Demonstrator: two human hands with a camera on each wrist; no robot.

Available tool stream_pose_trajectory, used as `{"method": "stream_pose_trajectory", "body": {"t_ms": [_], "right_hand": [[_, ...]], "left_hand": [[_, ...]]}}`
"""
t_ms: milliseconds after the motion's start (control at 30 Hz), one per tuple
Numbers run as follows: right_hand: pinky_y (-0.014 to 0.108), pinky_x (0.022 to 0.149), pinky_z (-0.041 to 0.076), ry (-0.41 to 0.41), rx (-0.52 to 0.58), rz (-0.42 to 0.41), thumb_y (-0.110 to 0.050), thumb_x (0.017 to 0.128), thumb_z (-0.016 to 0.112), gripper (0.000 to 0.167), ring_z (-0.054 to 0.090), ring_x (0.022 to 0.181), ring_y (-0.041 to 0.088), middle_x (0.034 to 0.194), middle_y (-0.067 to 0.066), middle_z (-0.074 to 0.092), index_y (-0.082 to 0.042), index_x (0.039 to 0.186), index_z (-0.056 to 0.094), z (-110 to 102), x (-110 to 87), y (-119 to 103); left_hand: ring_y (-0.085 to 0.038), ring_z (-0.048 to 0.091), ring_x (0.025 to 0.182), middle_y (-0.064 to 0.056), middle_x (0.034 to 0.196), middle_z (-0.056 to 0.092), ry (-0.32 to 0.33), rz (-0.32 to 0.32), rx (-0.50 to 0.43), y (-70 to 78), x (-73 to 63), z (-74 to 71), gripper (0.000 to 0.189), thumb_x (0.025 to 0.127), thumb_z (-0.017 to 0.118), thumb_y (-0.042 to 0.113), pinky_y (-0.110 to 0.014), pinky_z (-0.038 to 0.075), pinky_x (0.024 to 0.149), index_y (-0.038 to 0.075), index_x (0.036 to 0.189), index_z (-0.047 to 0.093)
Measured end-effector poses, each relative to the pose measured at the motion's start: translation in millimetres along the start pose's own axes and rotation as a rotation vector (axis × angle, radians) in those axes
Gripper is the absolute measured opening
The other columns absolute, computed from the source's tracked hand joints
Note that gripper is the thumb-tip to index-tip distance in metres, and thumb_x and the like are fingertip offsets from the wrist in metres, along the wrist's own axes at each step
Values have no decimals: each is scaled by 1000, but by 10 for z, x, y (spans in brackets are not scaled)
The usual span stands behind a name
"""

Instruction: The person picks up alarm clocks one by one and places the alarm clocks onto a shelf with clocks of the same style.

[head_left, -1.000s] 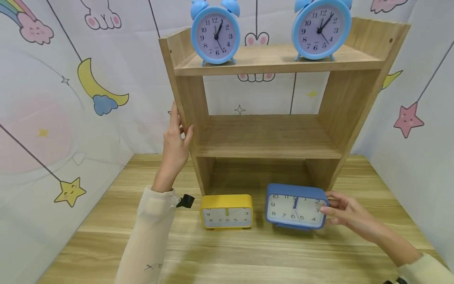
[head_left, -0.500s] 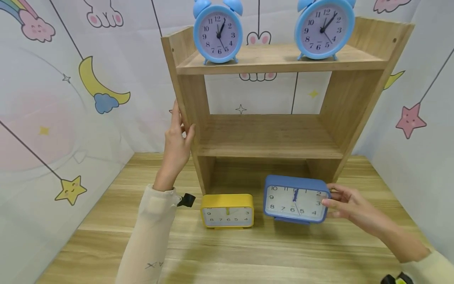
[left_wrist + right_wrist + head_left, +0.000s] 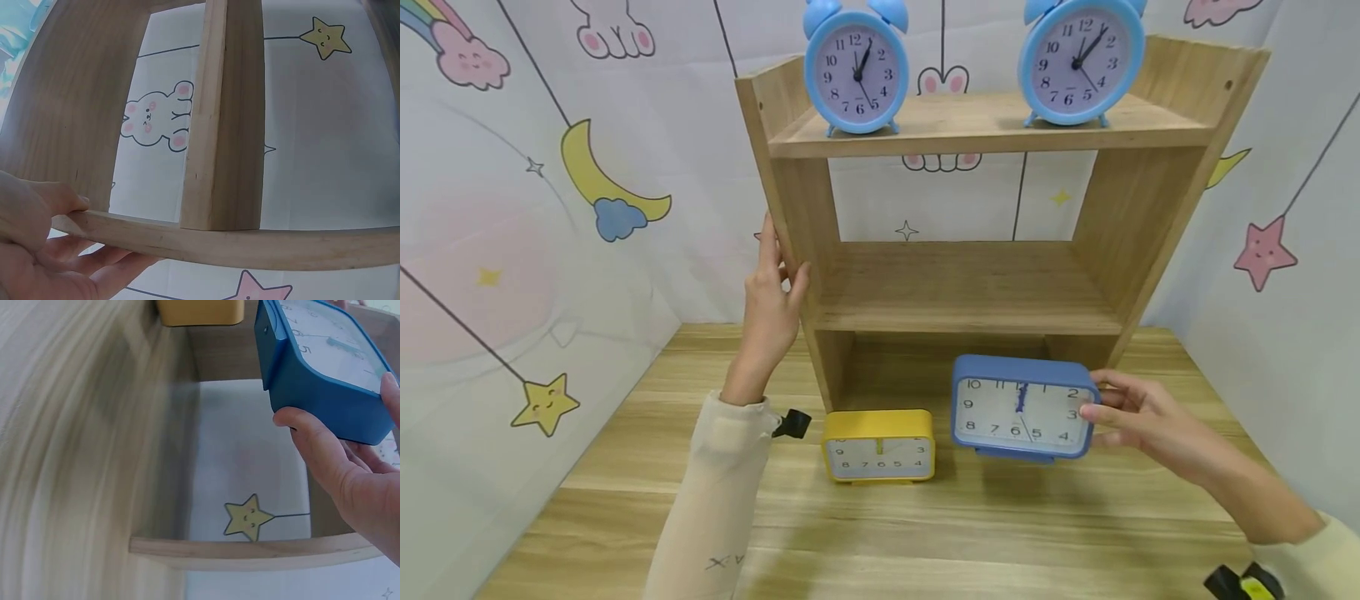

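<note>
A blue rectangular alarm clock (image 3: 1022,408) is held by its right end in my right hand (image 3: 1150,425), the thumb on its front. It hangs clear of the tabletop, slightly tilted, before the shelf's lowest opening; the right wrist view shows fingers under its blue case (image 3: 331,394). My left hand (image 3: 771,304) grips the left side panel of the wooden shelf (image 3: 966,321). In the left wrist view the thumb lies on one face of that panel (image 3: 294,247), the fingers on the other. A yellow rectangular clock (image 3: 880,446) stands on the table, left of the blue one.
Two light-blue twin-bell clocks, one at left (image 3: 857,73) and one at right (image 3: 1081,62), stand on the top shelf. The wood-grain table (image 3: 865,533) bears the shelf. Patterned cloth walls (image 3: 662,100) enclose the back and sides.
My right hand has raised the blue clock off the tabletop and shifted it slightly left. The left hand keeps its grip on the shelf, and the yellow clock stays in place.
</note>
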State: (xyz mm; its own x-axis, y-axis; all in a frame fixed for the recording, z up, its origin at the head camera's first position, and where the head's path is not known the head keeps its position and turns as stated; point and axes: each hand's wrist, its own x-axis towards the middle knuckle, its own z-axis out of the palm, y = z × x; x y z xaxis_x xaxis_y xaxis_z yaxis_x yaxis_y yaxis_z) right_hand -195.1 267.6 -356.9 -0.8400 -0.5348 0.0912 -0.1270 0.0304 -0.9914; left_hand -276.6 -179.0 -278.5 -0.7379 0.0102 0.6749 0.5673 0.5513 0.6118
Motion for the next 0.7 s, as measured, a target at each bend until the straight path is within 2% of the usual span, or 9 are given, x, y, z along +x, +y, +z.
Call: {"method": "stream_pose_trajectory", "body": {"t_ms": [200,700], "right_hand": [[43,82,59,6,-1,-14,6,101,49,31,67,103,23,113,12,67,-12,124,62,32,17,-109],[45,81,60,-34,1,-56,8,101,47,31,67,103,25,112,14,68,-8,124,61,140,48,-364]], "left_hand": [[-44,60,116,-23,148,45,-1,-2,-6,19,-7,-1,75,102,51,2,-52,56,86,15,161,7],[-45,61,113,-22,147,46,3,-9,-9,17,-11,4,75,103,51,3,-53,57,84,19,162,8]]}}
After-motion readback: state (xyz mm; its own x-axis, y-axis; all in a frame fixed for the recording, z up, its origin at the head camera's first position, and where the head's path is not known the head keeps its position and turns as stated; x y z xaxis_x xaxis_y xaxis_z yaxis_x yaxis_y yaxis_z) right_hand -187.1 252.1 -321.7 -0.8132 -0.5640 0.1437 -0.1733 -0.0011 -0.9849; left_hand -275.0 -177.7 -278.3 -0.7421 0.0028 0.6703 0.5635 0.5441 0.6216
